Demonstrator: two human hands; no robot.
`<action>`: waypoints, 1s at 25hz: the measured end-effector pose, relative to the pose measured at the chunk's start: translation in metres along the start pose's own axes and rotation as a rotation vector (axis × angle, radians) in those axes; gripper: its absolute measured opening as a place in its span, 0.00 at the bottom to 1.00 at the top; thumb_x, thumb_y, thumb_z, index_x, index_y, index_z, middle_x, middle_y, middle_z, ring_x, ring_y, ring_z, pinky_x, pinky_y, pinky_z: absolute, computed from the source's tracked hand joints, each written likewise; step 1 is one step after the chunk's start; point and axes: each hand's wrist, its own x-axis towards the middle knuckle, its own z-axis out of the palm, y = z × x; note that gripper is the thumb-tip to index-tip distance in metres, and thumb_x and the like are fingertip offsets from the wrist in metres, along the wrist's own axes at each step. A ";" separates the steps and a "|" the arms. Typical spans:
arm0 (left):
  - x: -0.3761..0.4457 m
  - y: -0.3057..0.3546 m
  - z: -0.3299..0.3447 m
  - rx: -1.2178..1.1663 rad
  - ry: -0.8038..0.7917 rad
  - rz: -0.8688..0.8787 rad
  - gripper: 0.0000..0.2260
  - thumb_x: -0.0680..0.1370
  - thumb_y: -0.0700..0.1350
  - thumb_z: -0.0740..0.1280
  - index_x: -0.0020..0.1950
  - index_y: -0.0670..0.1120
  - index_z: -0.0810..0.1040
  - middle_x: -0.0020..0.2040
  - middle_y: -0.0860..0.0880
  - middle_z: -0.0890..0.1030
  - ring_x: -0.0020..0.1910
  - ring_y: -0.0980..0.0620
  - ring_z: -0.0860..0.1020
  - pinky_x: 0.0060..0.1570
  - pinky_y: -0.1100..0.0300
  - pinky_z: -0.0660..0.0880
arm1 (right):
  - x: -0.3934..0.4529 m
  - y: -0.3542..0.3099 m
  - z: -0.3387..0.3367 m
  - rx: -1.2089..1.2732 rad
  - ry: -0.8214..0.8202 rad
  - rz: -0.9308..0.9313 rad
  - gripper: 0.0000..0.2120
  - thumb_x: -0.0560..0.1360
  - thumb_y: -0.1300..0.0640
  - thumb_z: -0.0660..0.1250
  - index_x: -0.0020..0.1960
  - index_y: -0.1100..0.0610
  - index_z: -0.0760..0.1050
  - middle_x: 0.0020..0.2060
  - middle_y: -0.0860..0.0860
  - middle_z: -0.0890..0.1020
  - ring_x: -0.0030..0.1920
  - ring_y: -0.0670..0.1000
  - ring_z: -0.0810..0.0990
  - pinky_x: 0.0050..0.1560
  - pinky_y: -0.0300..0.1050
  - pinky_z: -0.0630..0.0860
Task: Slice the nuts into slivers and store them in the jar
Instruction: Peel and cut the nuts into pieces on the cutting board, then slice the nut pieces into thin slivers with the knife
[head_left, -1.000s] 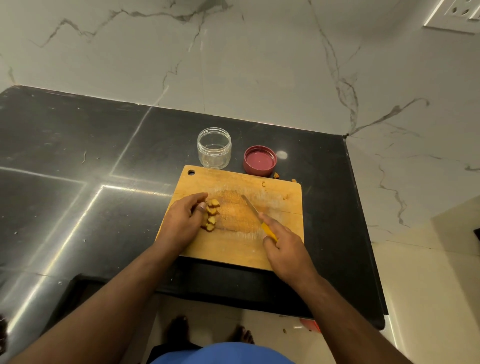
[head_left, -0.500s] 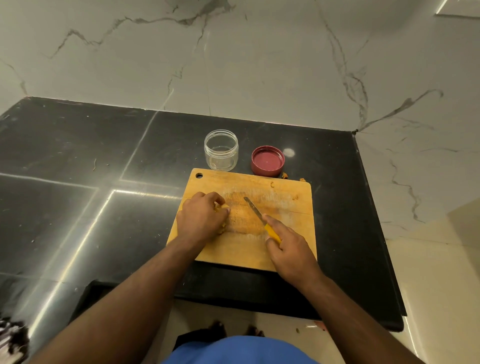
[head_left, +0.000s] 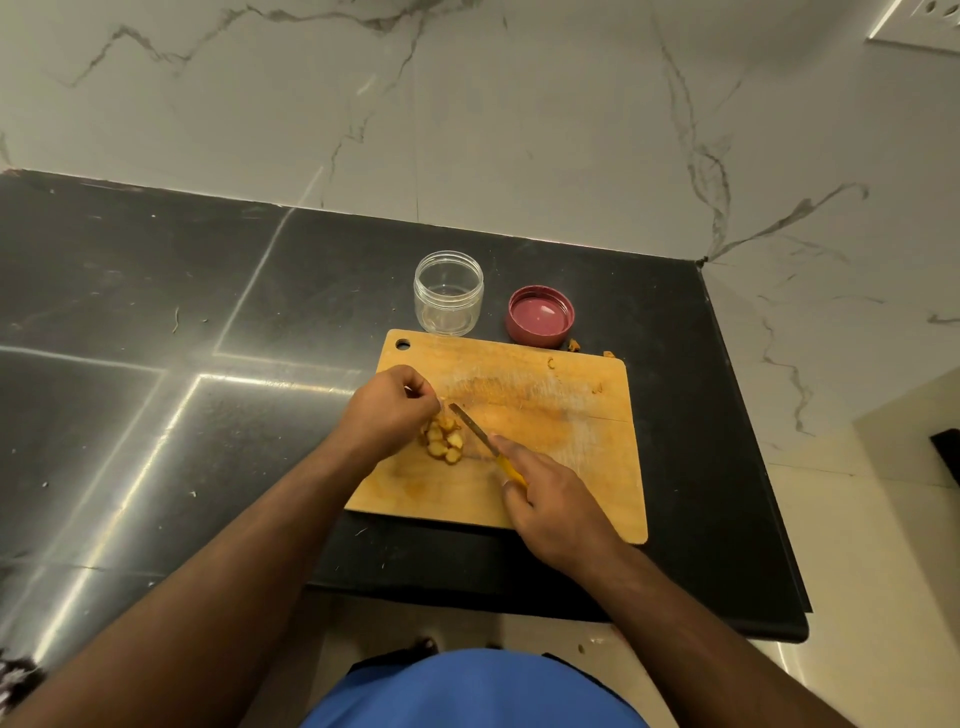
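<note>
Glossy black stone counter (head_left: 156, 312) w/ rectangular wooden board (head_left: 571, 457). Right hand (head_left: 558, 506) wrapped round yellow-handled knife (head_left: 480, 434), blade beside nut pieces (head_left: 442, 439) mid-board. Left hand (head_left: 387, 410) curled, fingertips pinched together above nuts. Behind board: clear round jar (head_left: 449, 300), empty; red lid (head_left: 540, 316) upturned.

A polished black stone countertop (head_left: 156, 322) is reflecting bright streaks of light. White marble walls (head_left: 363, 114) with grey veining are meeting at its far right corner. A wall socket (head_left: 924, 26) is showing at top right; cream floor tiles (head_left: 857, 545) are lying below.
</note>
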 end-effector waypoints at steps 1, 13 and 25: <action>0.000 -0.003 -0.002 -0.073 -0.010 -0.014 0.03 0.78 0.45 0.70 0.46 0.47 0.79 0.41 0.47 0.81 0.39 0.50 0.78 0.36 0.56 0.74 | -0.001 -0.002 0.002 -0.003 -0.006 -0.002 0.24 0.82 0.53 0.58 0.78 0.45 0.61 0.72 0.47 0.71 0.69 0.45 0.69 0.68 0.37 0.65; -0.008 -0.029 -0.013 -0.252 0.154 0.007 0.05 0.78 0.46 0.72 0.52 0.52 0.79 0.46 0.50 0.83 0.46 0.52 0.83 0.48 0.49 0.83 | 0.006 -0.016 -0.001 0.000 0.061 0.065 0.24 0.82 0.54 0.58 0.77 0.44 0.61 0.71 0.49 0.72 0.69 0.49 0.70 0.68 0.41 0.66; -0.017 -0.016 -0.005 -0.169 0.110 0.089 0.05 0.79 0.46 0.71 0.55 0.51 0.81 0.46 0.52 0.82 0.46 0.54 0.81 0.43 0.56 0.79 | -0.029 0.005 -0.009 0.361 0.131 0.151 0.22 0.81 0.58 0.62 0.71 0.39 0.69 0.65 0.38 0.74 0.58 0.38 0.75 0.57 0.32 0.72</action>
